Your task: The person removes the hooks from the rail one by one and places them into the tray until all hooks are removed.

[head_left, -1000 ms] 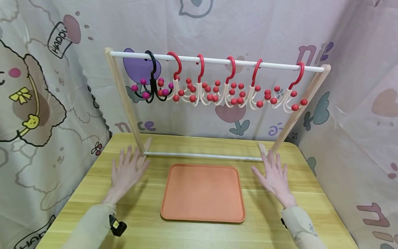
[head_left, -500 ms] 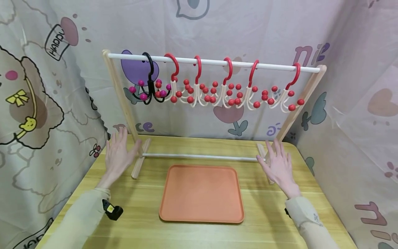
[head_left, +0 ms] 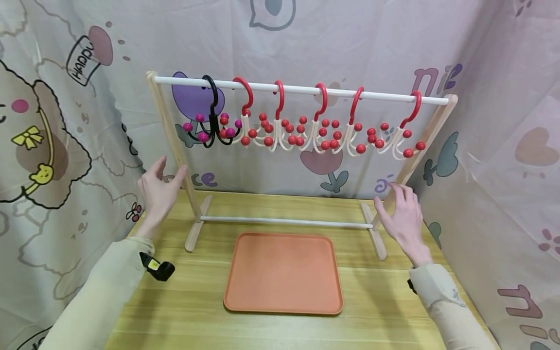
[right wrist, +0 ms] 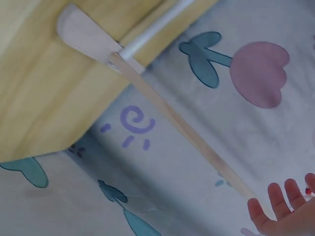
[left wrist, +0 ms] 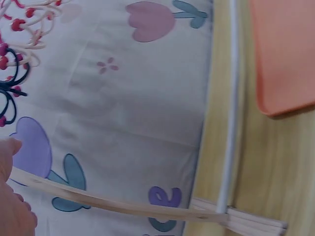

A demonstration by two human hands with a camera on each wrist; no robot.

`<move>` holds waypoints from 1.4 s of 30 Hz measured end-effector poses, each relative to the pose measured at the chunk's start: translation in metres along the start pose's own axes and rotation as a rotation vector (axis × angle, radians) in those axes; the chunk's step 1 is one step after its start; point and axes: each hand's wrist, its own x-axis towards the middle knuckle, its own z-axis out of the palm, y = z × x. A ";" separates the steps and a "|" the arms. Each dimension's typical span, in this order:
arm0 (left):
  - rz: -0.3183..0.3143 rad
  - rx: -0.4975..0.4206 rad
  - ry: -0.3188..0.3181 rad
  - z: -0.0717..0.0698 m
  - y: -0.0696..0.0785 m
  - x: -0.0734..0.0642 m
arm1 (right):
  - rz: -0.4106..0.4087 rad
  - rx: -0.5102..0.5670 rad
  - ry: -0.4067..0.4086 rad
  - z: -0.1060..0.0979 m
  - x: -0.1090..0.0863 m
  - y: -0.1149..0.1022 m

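A wooden rack with a white top rod (head_left: 302, 90) stands on the table. From the rod hang a black multi-prong hook hanger (head_left: 213, 121) with magenta balls and several red-and-cream ones (head_left: 323, 97) tipped with red balls. My left hand (head_left: 158, 194) is raised beside the left wooden post (head_left: 168, 124), fingers relaxed and nothing held; its thumb overlaps the post in the head view. Near the right post (head_left: 424, 146), my right hand (head_left: 404, 218) is up with loosely bent fingers and holds nothing. Both hands also show at the edges of their wrist views.
An orange tray (head_left: 283, 272) lies on the wood-grain table (head_left: 280, 335) in front of the rack. The rack's feet (head_left: 374, 238) and lower white rod (head_left: 284, 221) are behind it. Patterned cloth (head_left: 280, 53) hangs at the back and both sides.
Both hands have risen from near the rack's feet toward the posts, moving outward. Their spread fingers have relaxed and bent a little. The hangers, rack and tray have stayed in place.
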 end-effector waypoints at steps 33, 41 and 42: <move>-0.138 -0.153 0.047 0.001 0.034 0.056 | 0.096 0.275 0.446 -0.048 0.074 -0.035; -0.135 -0.100 0.111 0.004 0.034 0.064 | 0.145 0.247 0.391 -0.058 0.097 -0.048; -0.140 -0.097 0.114 0.004 0.034 0.065 | 0.148 0.241 0.380 -0.060 0.100 -0.050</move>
